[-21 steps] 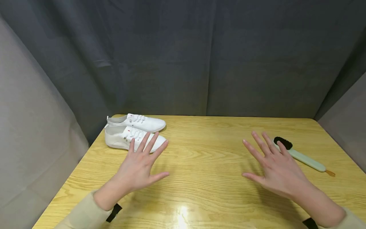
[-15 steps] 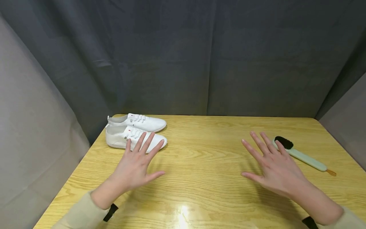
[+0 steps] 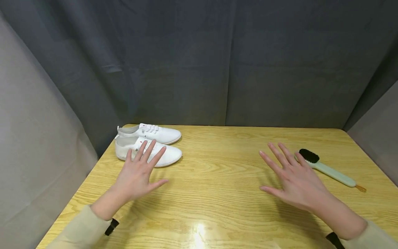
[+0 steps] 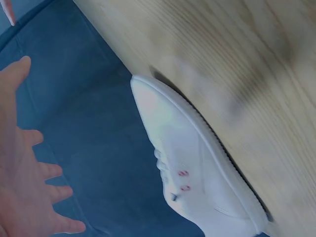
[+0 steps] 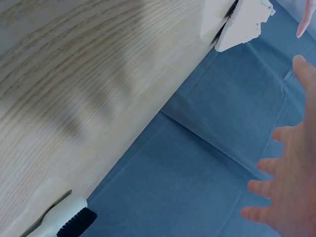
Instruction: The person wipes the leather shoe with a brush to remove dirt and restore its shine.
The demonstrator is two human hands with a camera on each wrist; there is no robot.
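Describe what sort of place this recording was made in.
Probably a staged recording booth rather than a lived-in room: a wood-grain table stands before a dark curtain, with paler cloth hanging at both sides.

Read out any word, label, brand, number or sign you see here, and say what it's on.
No readable text anywhere.
White shoes: tiny red marks near the laces, too small and blurred to tell whether they are letters.
Brush: no lettering visible on the side that shows.
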